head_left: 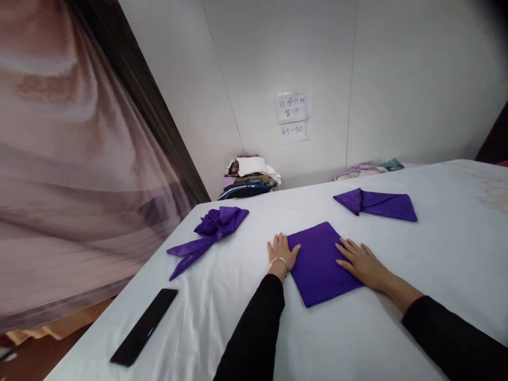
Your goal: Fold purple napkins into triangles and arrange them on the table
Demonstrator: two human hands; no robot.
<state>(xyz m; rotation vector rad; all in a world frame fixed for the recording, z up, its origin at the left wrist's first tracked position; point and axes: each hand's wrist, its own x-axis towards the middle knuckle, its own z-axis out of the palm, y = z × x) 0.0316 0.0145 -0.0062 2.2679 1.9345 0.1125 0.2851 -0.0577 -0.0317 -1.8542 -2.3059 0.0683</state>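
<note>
A purple cloth napkin (pixel 319 264), folded into a flat square, lies on the white-covered surface in front of me. At its left edge my left hand (pixel 282 251) rests flat with fingers spread, the thumb on the cloth. My right hand (pixel 363 263) lies flat across the right edge, its fingertips on the fabric. Neither hand grips anything. To the left is a second purple napkin (pixel 218 225), shaped into a ruffled bloom with two pointed tails. Beyond my right hand sits a third purple napkin (pixel 381 203), folded long with a pointed end.
A black phone-like slab (pixel 145 327) lies at the front left of the white sheet (pixel 206 328). Stacked clothes (pixel 250 177) and a pink cloth (pixel 361 169) stand behind the far edge. A pink curtain (pixel 79 159) hangs at left; handwritten paper signs (pixel 293 108) are on the wall.
</note>
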